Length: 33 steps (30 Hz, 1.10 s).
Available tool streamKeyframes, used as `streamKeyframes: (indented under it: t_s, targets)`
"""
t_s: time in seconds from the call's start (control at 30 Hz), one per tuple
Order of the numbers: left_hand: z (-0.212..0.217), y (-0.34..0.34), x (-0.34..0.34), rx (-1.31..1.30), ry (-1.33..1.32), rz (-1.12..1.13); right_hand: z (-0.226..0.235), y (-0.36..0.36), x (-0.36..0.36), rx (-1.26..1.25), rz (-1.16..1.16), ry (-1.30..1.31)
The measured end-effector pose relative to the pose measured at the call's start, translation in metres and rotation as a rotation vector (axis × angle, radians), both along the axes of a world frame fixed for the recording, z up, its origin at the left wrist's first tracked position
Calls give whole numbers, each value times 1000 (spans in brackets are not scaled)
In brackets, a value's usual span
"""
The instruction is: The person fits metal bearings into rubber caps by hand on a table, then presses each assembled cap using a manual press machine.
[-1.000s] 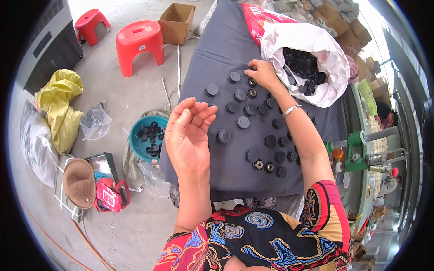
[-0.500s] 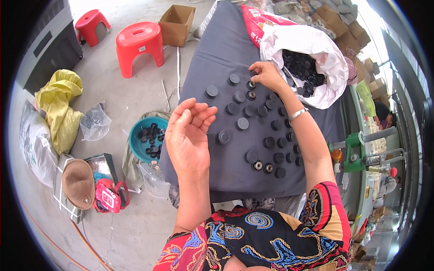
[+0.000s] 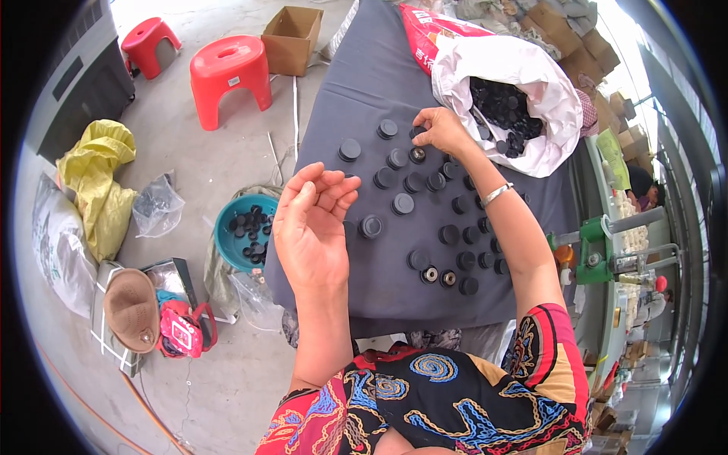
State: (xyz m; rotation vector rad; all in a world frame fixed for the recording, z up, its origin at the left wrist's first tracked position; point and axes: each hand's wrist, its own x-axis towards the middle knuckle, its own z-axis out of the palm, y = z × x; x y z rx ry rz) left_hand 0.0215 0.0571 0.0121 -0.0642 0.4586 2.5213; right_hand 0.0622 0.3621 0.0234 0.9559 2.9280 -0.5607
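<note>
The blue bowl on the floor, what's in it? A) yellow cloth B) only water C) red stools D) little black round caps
D: the blue bowl beside the grey-covered table holds small black round caps, like the ones spread on the table by the person's right hand.

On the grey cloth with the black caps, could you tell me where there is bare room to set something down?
The grey cloth is bare at its far end, between the cardboard box and the white sack. Another free strip runs along the near edge, below the nearest black caps. The middle is crowded with caps, from the right hand to the raised left hand.
</note>
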Motion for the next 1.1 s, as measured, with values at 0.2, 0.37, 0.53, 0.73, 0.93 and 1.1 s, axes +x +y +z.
streamKeyframes:
  t_s: [0.2, 0.37, 0.53, 0.73, 0.93, 1.1]
  targets:
    - [-1, -1, -2, 2, 2, 1, -5, 5, 0, 26, -44, 53]
    - [-1, 0, -2, 0, -2, 0, -2, 0, 1, 71, -60, 25]
    - [-3, 2, -1, -5, 12, -6, -3, 1, -4, 160, 13, 19]
    - [-7, 3, -1, -39, 47, -28, -13, 5, -2, 188, 49, 58]
    - [-7, 1, -1, -9, 61, -39, 0, -12, 24, 371, 31, 270]
    - [-8, 4, 3, -12, 61, -50, -9, -16, 9, 642, 238, 528]
